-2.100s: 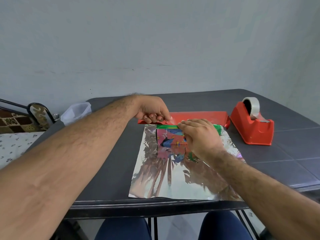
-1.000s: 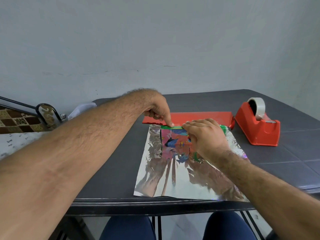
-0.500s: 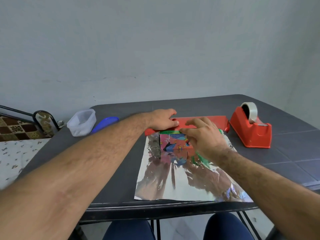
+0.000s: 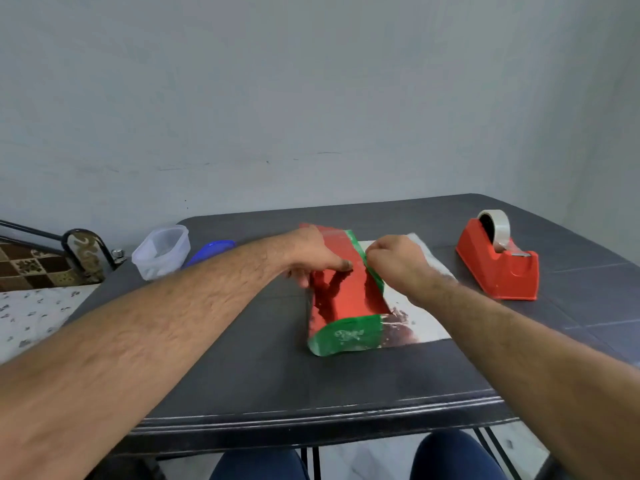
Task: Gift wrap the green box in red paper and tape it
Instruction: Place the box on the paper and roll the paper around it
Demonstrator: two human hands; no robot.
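The shiny red paper point(image 4: 341, 296) with green borders is folded over from the left and drapes across the middle of the dark table point(image 4: 263, 368). Its silver underside point(image 4: 420, 318) still lies flat to the right. The box itself is hidden under the fold. My left hand point(image 4: 315, 254) presses the red flap down from the left, thumb on the paper. My right hand point(image 4: 394, 263) is curled and pinches the flap's green edge point(image 4: 372, 271) at the top of the fold.
A red tape dispenser point(image 4: 498, 265) with a roll of clear tape stands at the right. A clear plastic tub point(image 4: 161, 252) and a blue lid point(image 4: 209, 252) sit at the back left. The table's front edge point(image 4: 311, 422) runs just above my knees.
The paper's left side has been lifted and folded over the box, which showed its colourful top before. Both hands moved onto the fold, and the view tilted down.
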